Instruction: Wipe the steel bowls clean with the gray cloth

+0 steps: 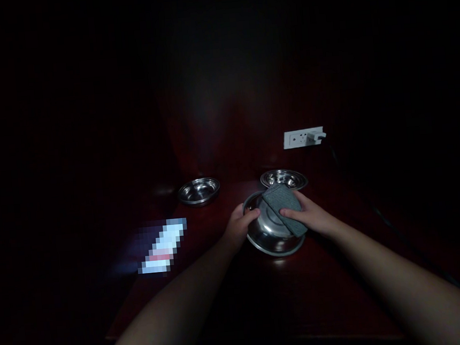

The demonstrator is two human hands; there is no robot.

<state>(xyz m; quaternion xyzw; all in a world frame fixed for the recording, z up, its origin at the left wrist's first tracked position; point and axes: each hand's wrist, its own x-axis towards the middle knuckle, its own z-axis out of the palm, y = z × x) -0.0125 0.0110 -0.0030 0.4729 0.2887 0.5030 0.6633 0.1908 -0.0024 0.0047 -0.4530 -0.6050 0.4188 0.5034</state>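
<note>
A shiny steel bowl is tilted above the dark red table, its inside facing me. My left hand grips the bowl's left rim, thumb over the edge and fingers hidden behind it. In my right hand is a grey-green sponge, thumb on its front face. The sponge lies across the bowl's upper right part; whether it presses on the metal I cannot tell. Close behind my right hand stands another steel bowl with a wide rim. A shallow steel bowl rests farther left.
The room is very dark. On the left of the red table lies a bright, pixelated rectangle. A white wall socket with a plugged-in adapter is at the back right. Its dark cable runs down the right side.
</note>
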